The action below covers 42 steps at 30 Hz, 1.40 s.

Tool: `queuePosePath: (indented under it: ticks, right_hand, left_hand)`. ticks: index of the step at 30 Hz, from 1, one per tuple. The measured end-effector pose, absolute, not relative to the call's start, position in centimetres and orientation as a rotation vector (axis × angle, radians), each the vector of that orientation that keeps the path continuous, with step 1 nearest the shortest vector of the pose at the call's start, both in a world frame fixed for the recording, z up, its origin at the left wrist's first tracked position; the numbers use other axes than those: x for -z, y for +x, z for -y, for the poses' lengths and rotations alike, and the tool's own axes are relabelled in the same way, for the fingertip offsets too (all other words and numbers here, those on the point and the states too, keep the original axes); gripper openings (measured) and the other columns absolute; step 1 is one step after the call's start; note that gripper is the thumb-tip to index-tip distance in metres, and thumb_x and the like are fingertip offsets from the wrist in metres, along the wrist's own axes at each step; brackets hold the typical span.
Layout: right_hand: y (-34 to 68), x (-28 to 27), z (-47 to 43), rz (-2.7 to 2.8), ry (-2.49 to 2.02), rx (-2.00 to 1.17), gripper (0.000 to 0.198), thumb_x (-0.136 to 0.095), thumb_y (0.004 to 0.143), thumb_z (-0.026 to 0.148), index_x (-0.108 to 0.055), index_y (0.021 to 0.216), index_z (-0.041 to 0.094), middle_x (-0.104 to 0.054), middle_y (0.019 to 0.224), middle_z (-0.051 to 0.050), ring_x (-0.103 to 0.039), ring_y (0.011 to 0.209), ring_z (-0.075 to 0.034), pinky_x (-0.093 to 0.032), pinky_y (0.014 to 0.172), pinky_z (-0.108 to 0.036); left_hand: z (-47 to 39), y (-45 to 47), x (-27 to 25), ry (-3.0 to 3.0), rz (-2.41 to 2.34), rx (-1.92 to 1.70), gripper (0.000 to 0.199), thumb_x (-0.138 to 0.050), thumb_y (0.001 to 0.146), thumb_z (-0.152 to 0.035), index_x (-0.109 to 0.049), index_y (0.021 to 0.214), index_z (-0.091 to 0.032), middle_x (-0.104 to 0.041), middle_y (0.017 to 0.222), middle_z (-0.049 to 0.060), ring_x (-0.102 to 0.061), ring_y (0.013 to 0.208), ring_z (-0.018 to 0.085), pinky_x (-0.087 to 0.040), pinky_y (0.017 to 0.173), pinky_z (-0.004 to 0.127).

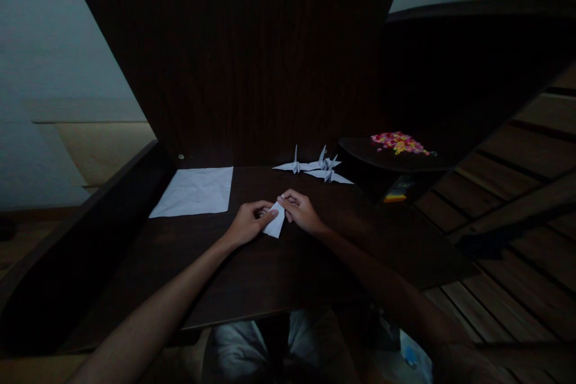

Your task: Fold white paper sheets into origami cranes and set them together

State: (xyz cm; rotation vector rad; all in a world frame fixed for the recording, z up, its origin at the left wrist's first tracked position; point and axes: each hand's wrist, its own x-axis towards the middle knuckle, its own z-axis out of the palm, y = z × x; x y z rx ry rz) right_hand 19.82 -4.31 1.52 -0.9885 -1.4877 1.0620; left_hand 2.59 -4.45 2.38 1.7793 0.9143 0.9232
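Between my hands, just above the dark desk (pixel 252 276), is a small folded piece of white paper (pixel 275 228), its narrow end pointing away from me. My left hand (pixel 249 222) grips its left side, thumb lying on top. My right hand (pixel 302 211) pinches the far tip between thumb and fingers. Some fingertips are hidden behind the paper. Beyond my right hand stand several white paper cranes (pixel 328 175) grouped by the back panel. A creased white sheet (pixel 195 192) lies flat on the desk, to the left of my left hand.
A small corner shelf (pixel 355 147) at the right holds a pile of pink, red and yellow bits (pixel 400 143). Below it sits a yellow item (pixel 395 198). A raised side board (pixel 90 228) bounds the desk's left, and a tall dark panel (pixel 243 60) its back. Wooden slats (pixel 531 162) are at the right.
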Motion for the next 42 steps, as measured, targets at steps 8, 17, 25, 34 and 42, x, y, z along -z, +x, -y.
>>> queuePosePath:
  ticks: [8,17,25,34,42]
  right_hand:
    - [19.8,-2.0,4.8,1.546,-0.993,-1.201,0.030,-0.065,0.072,0.044,-0.052,0.077,0.018,-0.054,0.061,0.005,-0.044,0.039,-0.005,-0.029,0.036,-0.018]
    - [19.8,-1.6,4.7,1.581,-0.957,-1.244,0.028,-0.062,0.075,0.043,-0.052,0.071,0.017,-0.047,0.049,0.007,-0.043,0.037,-0.006,-0.029,0.036,-0.018]
    - [19.8,-1.6,4.9,1.604,-0.928,-1.275,0.029,-0.062,0.075,0.044,-0.052,0.072,0.017,-0.051,0.055,0.005,-0.045,0.038,-0.006,-0.030,0.036,-0.018]
    - [19.7,-1.5,5.0,1.602,-0.947,-1.313,0.024,-0.061,0.074,0.039,-0.052,0.070,0.017,-0.052,0.052,0.006,-0.044,0.037,-0.006,-0.029,0.036,-0.017]
    - [19.5,-1.7,5.1,1.604,-0.961,-1.366,0.022,-0.061,0.075,0.037,-0.052,0.070,0.017,-0.051,0.052,0.006,-0.045,0.038,-0.006,-0.031,0.037,-0.018]
  left_hand:
    - [3.8,2.5,-2.5,1.502,-0.947,-1.131,0.034,-0.067,0.071,-0.047,-0.064,0.078,-0.014,-0.064,0.069,0.001,-0.056,0.063,0.014,-0.043,0.059,0.024]
    - [3.5,2.4,-2.4,1.458,-0.929,-1.120,0.029,-0.067,0.069,-0.044,-0.064,0.072,-0.015,-0.062,0.063,-0.001,-0.053,0.059,0.012,-0.042,0.057,0.023]
    - [3.6,2.3,-2.5,1.484,-0.952,-1.114,0.030,-0.067,0.069,-0.044,-0.060,0.067,-0.015,-0.060,0.060,-0.001,-0.052,0.055,0.012,-0.040,0.054,0.023]
    - [3.5,2.4,-2.2,1.493,-0.954,-1.139,0.026,-0.065,0.070,-0.040,-0.059,0.065,-0.015,-0.055,0.058,-0.003,-0.049,0.055,0.011,-0.038,0.055,0.022]
    - [3.4,2.4,-2.0,1.452,-1.004,-1.144,0.039,-0.061,0.074,-0.048,-0.052,0.056,-0.015,-0.049,0.053,-0.004,-0.044,0.052,0.010,-0.036,0.053,0.022]
